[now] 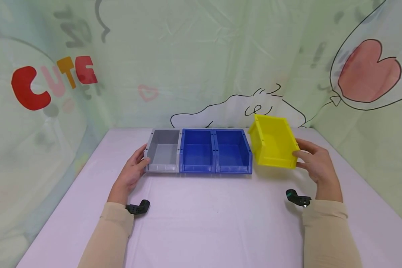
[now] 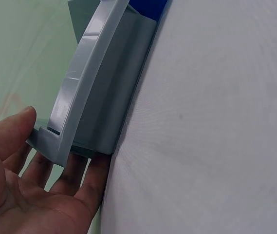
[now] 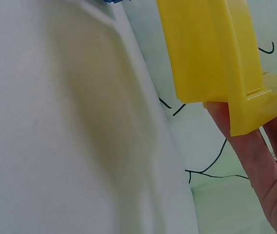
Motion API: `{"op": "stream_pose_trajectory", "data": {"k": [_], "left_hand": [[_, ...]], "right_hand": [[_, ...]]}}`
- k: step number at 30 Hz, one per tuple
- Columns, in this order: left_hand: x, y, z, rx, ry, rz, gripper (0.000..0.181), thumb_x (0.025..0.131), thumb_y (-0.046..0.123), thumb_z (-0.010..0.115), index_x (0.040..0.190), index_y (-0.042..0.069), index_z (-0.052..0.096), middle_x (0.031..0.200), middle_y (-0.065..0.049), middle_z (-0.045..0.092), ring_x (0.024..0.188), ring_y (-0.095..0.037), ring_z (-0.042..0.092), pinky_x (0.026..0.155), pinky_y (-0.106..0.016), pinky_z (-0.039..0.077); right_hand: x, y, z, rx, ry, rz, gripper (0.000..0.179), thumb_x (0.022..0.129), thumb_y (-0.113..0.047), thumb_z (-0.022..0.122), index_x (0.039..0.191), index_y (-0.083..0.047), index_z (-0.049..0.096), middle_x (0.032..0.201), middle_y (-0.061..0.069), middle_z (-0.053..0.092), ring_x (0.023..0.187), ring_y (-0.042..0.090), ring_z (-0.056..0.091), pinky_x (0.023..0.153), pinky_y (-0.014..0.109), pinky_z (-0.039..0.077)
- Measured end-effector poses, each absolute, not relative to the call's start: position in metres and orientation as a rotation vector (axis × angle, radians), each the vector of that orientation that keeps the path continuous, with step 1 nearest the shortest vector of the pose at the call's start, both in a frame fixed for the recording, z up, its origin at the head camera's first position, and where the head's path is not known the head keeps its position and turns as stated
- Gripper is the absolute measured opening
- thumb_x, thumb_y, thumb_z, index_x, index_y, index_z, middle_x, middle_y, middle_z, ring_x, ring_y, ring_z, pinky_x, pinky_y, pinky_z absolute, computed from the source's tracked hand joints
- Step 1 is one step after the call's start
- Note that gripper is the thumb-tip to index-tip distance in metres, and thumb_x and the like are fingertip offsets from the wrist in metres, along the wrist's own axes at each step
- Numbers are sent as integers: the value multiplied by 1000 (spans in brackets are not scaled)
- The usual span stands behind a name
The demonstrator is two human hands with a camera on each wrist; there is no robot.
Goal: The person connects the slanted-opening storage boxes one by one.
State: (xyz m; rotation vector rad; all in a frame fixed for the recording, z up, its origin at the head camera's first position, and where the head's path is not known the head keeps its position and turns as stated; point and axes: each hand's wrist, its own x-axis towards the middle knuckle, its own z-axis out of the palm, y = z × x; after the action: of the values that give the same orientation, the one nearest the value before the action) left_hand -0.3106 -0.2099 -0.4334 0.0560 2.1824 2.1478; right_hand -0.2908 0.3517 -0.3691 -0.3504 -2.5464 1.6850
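Observation:
A grey storage bin [image 1: 164, 150] stands at the left end of a row, touching a blue bin [image 1: 197, 152]; a second blue bin [image 1: 232, 152] adjoins that one. My left hand [image 1: 134, 169] holds the grey bin by its left side, thumb [image 2: 19, 129] at the front corner of the rim and fingers along the outer wall. To the right, my right hand [image 1: 316, 160] grips a yellow bin [image 1: 276, 143] by its right side. This bin is tilted and raised off the table, its shadow below it in the right wrist view. The bins' visible insides hold nothing.
A white-covered table [image 1: 214, 223] lies under the bins. Behind it and at both sides hangs a pale green printed curtain [image 1: 201, 56]. Small black devices [image 1: 139, 207] are worn at both wrists.

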Motion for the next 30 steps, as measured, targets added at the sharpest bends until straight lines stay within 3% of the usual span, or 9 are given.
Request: {"op": "stream_pose_trajectory", "data": {"k": [12, 19, 24, 30], "left_hand": [[-310, -211, -435, 37, 2192, 2146, 65, 109, 9, 49, 167, 25, 22, 175, -8, 11, 159, -30, 21, 128, -52, 21], [-310, -210, -436, 28, 2195, 2142, 65, 110, 11, 49, 167, 27, 22, 175, -7, 10, 160, -31, 19, 128, -52, 21], [-311, -210, -436, 23, 2203, 2140, 65, 109, 11, 50, 166, 27, 24, 175, -6, 12, 160, -30, 21, 128, -52, 22], [-311, -210, -435, 24, 2200, 2143, 64, 110, 11, 49, 166, 27, 23, 175, -5, 12, 160, -29, 21, 128, -52, 22]], "right_hand": [[-296, 350, -372, -369, -2581, 1658, 64, 105, -32, 59, 163, -18, 35, 166, 16, 31, 126, 23, 49, 81, 15, 58], [-297, 346, -369, -378, -2602, 1585, 63, 107, -36, 55, 163, -18, 33, 168, 16, 30, 135, 32, 48, 86, 18, 58], [-298, 344, -369, -383, -2603, 1550, 61, 108, -37, 52, 163, -17, 34, 167, 17, 31, 132, 30, 49, 90, 21, 59], [-301, 342, -370, -375, -2580, 1531, 59, 108, -36, 50, 162, -15, 36, 164, 18, 35, 123, 25, 52, 79, 13, 57]]}}
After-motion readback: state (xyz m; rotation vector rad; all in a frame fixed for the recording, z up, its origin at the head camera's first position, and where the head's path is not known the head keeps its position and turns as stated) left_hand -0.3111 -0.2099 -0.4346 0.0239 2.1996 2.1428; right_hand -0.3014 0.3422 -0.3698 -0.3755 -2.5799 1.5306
